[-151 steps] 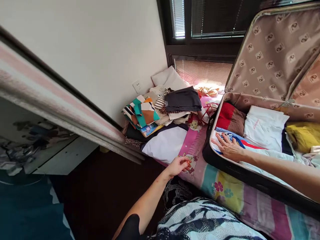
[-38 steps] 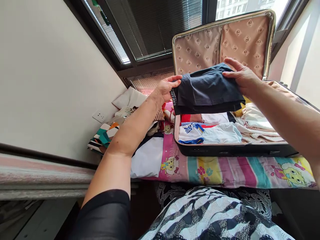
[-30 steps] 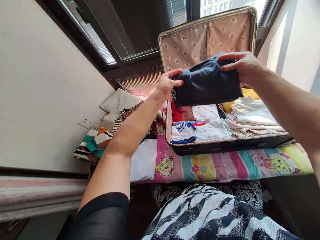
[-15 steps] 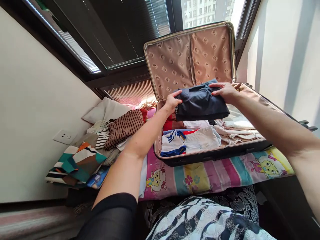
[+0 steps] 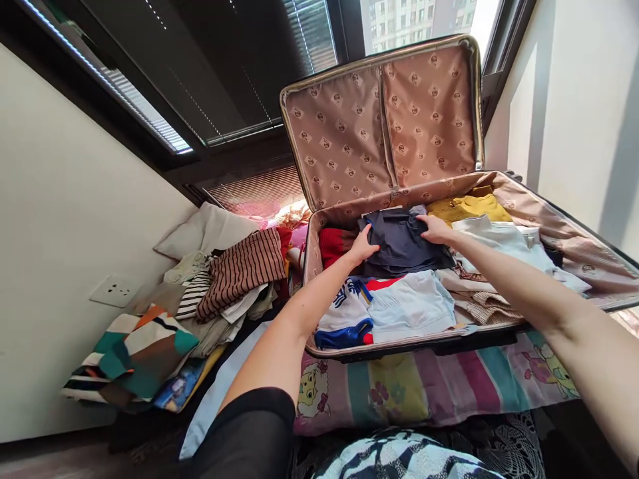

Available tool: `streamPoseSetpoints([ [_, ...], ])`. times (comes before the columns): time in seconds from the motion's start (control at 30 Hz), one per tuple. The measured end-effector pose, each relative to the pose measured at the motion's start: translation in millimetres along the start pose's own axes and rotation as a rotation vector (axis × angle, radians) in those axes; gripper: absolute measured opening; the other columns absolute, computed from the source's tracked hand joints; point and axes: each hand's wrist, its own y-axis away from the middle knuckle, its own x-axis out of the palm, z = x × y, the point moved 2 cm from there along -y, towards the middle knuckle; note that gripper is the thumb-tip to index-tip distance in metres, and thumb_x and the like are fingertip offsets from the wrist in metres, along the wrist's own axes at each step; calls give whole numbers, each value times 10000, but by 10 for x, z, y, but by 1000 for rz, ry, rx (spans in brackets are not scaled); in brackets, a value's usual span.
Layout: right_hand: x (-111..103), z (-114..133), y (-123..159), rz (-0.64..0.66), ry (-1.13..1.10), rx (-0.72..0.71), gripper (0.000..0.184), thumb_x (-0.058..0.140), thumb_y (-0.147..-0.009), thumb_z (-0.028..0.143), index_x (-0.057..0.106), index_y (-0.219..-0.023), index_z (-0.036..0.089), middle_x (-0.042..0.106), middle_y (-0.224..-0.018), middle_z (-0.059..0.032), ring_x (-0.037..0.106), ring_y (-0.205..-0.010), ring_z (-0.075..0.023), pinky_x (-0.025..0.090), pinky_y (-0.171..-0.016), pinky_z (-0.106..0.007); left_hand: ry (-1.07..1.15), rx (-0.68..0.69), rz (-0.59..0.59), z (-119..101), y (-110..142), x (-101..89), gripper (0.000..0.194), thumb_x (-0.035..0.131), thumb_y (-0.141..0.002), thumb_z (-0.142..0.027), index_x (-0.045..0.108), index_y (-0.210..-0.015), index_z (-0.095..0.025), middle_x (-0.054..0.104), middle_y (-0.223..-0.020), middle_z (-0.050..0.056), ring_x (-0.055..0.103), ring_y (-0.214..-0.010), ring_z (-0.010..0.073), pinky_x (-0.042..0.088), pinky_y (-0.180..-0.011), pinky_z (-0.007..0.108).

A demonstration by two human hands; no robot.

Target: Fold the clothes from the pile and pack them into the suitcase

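A folded dark navy garment (image 5: 402, 243) lies in the open suitcase (image 5: 424, 346), among other folded clothes. My left hand (image 5: 363, 249) grips its left edge, with the thumb on top and some fingertips hidden. At its right edge, my right hand (image 5: 436, 230) holds the cloth the same way. Left of the garment is red knitted clothing (image 5: 333, 245). In front of it lie a white and blue printed garment (image 5: 344, 313) and a folded white garment (image 5: 412, 307).
Mustard clothing (image 5: 469, 207) and white clothing (image 5: 504, 243) fill the suitcase's right part. The raised lid (image 5: 349, 133) leans near the window. To the left are a striped brown garment (image 5: 244, 266), a patterned folded garment (image 5: 134, 352) and a pale pillow (image 5: 200, 233). A colourful quilt (image 5: 449, 386) lies underneath.
Both hands have lowered the navy garment from above the suitcase onto the clothes inside. The view has shifted, showing more of the suitcase's right side.
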Motion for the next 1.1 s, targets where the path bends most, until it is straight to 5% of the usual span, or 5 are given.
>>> streamPoseSetpoints([
  [0.3,302,132,106,-283,366,-240,693,523,-1072,497,414,-1732,317,148,-1863,-146,148,-1688,-469,256,-1294,-676,-739,315,-136,-198,36,273,887,618,-1048,-562,271,-1793,-227,-48,-1884,156,-114,-1729,455,62,-1360,738],
  [0.47,783,87,-101,-55,307,-135,872,565,-989,706,365,-1758,349,373,-1779,-182,290,-1642,-495,285,-1271,-707,-642,164,246,54,-259,457,913,434,-1047,-754,207,-1806,-300,-9,-1890,106,-30,-1737,448,134,-1353,746],
  [0.8,894,-200,-349,-158,177,-198,799,433,-854,748,678,-1503,351,562,-1592,-299,500,-1462,-634,351,-1085,-870,-740,213,250,-170,-117,500,875,568,-1001,-675,435,-1736,-220,215,-1849,191,137,-1719,468,220,-1351,715],
  [0.97,712,75,-122,-194,81,-256,698,541,-719,749,632,-1397,610,596,-1543,-215,509,-1419,-662,341,-1002,-909,-673,545,13,-79,495,-350,614,613,-1048,-515,639,-1576,-203,486,-1713,218,366,-1658,360,314,-1337,590],
  [1.1,570,559,239,-188,83,-340,719,559,-764,708,619,-1463,553,595,-1557,-211,513,-1414,-653,419,-1023,-885,-545,172,-330,671,1073,-1566,605,656,-1047,-438,594,-1580,-160,591,-1595,224,518,-1528,344,382,-1300,494],
])
